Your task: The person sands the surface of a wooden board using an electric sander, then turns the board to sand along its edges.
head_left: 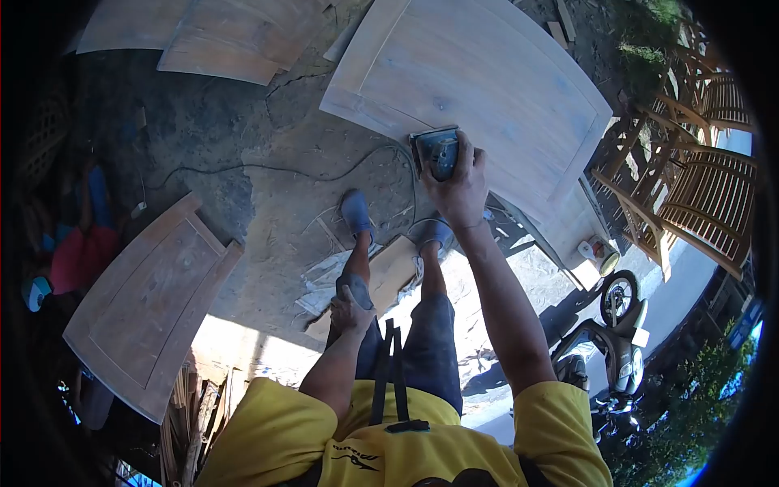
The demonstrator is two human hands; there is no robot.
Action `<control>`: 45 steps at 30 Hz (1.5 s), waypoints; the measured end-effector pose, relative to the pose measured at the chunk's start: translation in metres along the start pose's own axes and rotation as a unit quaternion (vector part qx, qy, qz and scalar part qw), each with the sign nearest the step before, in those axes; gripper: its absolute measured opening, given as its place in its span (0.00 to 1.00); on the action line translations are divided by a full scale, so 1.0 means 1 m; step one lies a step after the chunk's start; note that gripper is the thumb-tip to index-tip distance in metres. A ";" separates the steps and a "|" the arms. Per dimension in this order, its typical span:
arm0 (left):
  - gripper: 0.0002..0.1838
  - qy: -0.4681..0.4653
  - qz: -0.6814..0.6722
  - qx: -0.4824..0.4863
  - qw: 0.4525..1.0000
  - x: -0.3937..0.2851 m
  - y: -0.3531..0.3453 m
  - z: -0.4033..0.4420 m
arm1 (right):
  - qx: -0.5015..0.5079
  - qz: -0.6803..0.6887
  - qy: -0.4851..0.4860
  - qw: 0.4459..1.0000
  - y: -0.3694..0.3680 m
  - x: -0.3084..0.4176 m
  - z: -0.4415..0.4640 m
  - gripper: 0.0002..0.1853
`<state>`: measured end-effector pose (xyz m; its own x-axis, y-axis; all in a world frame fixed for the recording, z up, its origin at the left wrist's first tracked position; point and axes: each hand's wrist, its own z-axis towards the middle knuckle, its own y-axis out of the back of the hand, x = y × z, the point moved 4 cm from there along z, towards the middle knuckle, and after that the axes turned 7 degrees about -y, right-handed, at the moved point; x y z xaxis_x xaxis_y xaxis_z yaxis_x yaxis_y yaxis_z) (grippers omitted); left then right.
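Observation:
My right hand (457, 193) is closed around a dark electric sander (436, 156). The sander sits at the near edge of a large wooden panel (479, 73), its pad partly over that edge. My fingers hide part of the sander's body. Down on my left knee rests my left hand (350, 313), its fingers spread over the leg and no tool in it. A dark power cord (324, 176) runs across the ground towards the sander.
Another wooden panel (154, 300) stands at the left, near a person in a red top (83, 258). More panels (235, 40) lie at the upper left. Slatted wooden chairs (702, 203) and a motorcycle (613, 349) are at the right. A board (398, 272) lies by my feet.

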<state>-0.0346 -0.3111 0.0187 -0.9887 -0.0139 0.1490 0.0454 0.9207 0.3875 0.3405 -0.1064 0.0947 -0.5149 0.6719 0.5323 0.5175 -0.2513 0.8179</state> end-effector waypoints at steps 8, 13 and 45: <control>0.65 -0.004 -0.051 -0.013 0.999 0.007 0.001 0.003 | 0.123 -0.020 0.143 0.982 -0.073 0.132 0.050 0.45; 0.62 -0.006 -0.056 -0.043 0.997 0.014 0.001 0.005 | 0.107 -0.013 0.230 0.967 -0.106 0.176 0.085 0.49; 0.34 -0.274 -0.523 -0.143 0.795 -0.153 0.101 0.107 | -0.005 0.037 -0.061 0.997 0.022 -0.034 0.001 0.46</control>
<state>0.1057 -0.1747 -0.0621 -0.4179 -0.4692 -0.7779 -0.8883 0.3906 0.2416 0.3700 -0.1336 0.0941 -0.3877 0.7315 0.5609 0.5438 -0.3098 0.7799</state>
